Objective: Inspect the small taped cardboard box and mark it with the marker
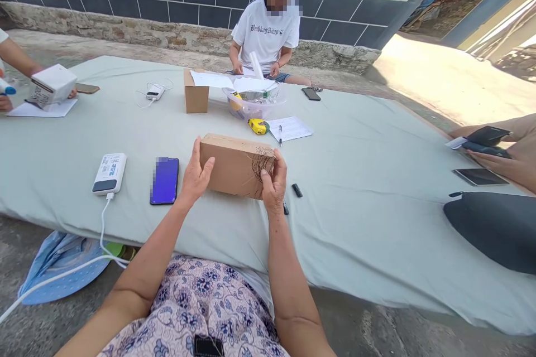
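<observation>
A brown cardboard box (230, 170) is held between my two hands, tilted over the near part of the table. My left hand (196, 175) grips its left end, thumb on the face turned toward me. Around the right end my right hand (274, 183) is closed, its thumb beside dark scribbled pen lines on the cardboard. A black marker cap (297, 190) lies just right of that hand, and a black marker (286, 207) is partly hidden by my right wrist. To the left of the box rests a phone (164, 181) with a blue screen.
A white power bank (109, 174) with a cable lies at left. Beyond the box are a yellow tape measure (258, 126), a paper sheet (291, 129), a clear plastic basin (243, 109) and another carton (196, 97). People sit around; a black cap-like object (494, 228) is at right.
</observation>
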Demonstrator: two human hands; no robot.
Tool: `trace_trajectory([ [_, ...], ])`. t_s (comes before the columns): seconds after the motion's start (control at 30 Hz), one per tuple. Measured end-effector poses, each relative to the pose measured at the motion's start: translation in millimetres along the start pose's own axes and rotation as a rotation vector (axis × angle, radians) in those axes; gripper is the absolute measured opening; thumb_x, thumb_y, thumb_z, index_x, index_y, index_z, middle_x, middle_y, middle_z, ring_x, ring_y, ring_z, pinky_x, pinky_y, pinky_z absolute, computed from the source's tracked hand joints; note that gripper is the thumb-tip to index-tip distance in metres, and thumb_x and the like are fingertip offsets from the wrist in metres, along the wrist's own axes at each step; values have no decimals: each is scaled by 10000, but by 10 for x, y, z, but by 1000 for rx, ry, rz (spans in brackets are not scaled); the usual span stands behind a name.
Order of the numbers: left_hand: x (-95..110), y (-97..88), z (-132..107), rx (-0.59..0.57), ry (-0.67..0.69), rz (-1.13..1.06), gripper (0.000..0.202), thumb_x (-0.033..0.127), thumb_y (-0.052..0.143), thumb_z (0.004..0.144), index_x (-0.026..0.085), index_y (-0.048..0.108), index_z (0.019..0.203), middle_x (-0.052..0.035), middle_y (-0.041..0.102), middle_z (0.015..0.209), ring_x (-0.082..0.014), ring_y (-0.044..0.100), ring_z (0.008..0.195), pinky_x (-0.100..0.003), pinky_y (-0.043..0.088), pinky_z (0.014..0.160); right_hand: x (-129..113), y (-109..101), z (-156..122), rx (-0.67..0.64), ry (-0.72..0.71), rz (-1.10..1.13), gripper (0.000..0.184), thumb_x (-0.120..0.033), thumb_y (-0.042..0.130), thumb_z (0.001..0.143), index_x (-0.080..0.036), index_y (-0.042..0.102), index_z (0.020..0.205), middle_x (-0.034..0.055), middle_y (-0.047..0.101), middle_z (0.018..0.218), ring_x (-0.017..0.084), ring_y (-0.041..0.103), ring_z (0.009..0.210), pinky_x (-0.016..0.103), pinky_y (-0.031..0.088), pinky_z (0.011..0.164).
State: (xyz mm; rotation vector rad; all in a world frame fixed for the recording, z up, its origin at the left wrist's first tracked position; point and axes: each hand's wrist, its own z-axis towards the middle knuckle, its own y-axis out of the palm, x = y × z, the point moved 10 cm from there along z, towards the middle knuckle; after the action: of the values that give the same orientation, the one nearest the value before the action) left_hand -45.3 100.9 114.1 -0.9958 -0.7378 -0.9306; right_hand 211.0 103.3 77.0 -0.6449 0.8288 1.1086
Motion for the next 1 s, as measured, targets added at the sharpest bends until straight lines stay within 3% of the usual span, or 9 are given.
trace_trajectory([
  [0.1, -146, 107, -59, -33, -74, -28, 796, 569, 514, 973, 336, 131, 1630, -80, 291, 1696, -306, 360, 1524, -502, 321, 1229, 22, 1, 25, 6, 8, 11, 626, -416, 611, 883, -259, 412, 1456, 126, 393, 1606, 263, 413, 1494, 478, 388, 1211],
  [0.5, -140, 125, -32, -27, -88, -6, 801, 536, 522, 978, 343, 109, 1636, -61, 311, 1688, -307, 352, 1528, -506, 337, 1224, -48, 13, 104, 119, 76, 31, 447, -400, 642, 853, -286, 492, 1258, 85, 479, 1473, 221, 523, 1351, 416, 480, 1085],
  [0.77, -143, 134, -22, -22, -80, -12, 797, 542, 523, 977, 347, 117, 1635, -65, 319, 1684, -320, 384, 1506, -522, 352, 1210, -57, 27, 111, 106, 79, 9, 452, -381, 629, 858, -277, 484, 1273, 92, 488, 1483, 209, 521, 1363, 419, 468, 1107],
  [0.93, -137, 131, 16, -12, -81, 0, 801, 533, 538, 971, 349, 127, 1633, -65, 348, 1670, -334, 430, 1473, -536, 366, 1198, -24, 34, 147, 54, 102, 7, 563, -468, 615, 862, -267, 463, 1365, 112, 510, 1489, 224, 514, 1393, 427, 468, 1117],
  [1.0, -128, 132, 22, -14, -73, 8, 800, 520, 540, 973, 351, 122, 1634, -62, 336, 1676, -339, 426, 1476, -541, 374, 1190, 1, -55, 133, 34, 124, -8, 612, -511, 585, 877, -261, 442, 1417, 126, 532, 1481, 230, 536, 1379, 433, 473, 1111],
])
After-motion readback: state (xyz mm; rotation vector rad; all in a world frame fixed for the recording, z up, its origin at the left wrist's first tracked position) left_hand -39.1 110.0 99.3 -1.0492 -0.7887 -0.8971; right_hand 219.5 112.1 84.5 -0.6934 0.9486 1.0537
